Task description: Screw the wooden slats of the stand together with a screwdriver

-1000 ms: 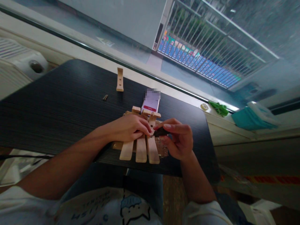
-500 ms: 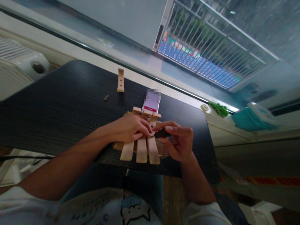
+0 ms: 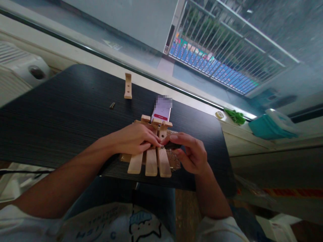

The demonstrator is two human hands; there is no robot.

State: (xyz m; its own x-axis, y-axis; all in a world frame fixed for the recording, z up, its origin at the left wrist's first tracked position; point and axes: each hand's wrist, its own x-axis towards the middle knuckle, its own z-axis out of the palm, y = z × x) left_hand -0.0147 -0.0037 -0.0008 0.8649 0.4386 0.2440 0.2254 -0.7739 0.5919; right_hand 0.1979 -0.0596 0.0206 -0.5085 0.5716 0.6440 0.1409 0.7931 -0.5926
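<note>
Three pale wooden hooks (image 3: 165, 164) lie side by side at the table's near edge, their curled ends pointing away from me. My left hand (image 3: 137, 138) lies across the left and middle ones, its fingers closed and the tips pressed at the right hook's middle. My right hand (image 3: 193, 151) grips a short dark screwdriver (image 3: 173, 145) between thumb and fingers. The tool lies nearly level, its tip meeting the right hook by my left fingertips; the exact contact is hidden. One round hole shows above it. Clear, crinkled plastic (image 3: 176, 161) is under the hooks.
Another wooden hook (image 3: 128, 88) with two holes lies at the back of the dark table (image 3: 63, 117). Small screws (image 3: 112, 105) are nearer. A lit phone (image 3: 161, 111) lies behind the hooks. On the window ledge are a tape roll (image 3: 219, 115) and green cloth (image 3: 235, 116).
My right fingers have closed further around the screwdriver, whose handle now shows less. My left hand has barely moved, and the view has shifted slightly.
</note>
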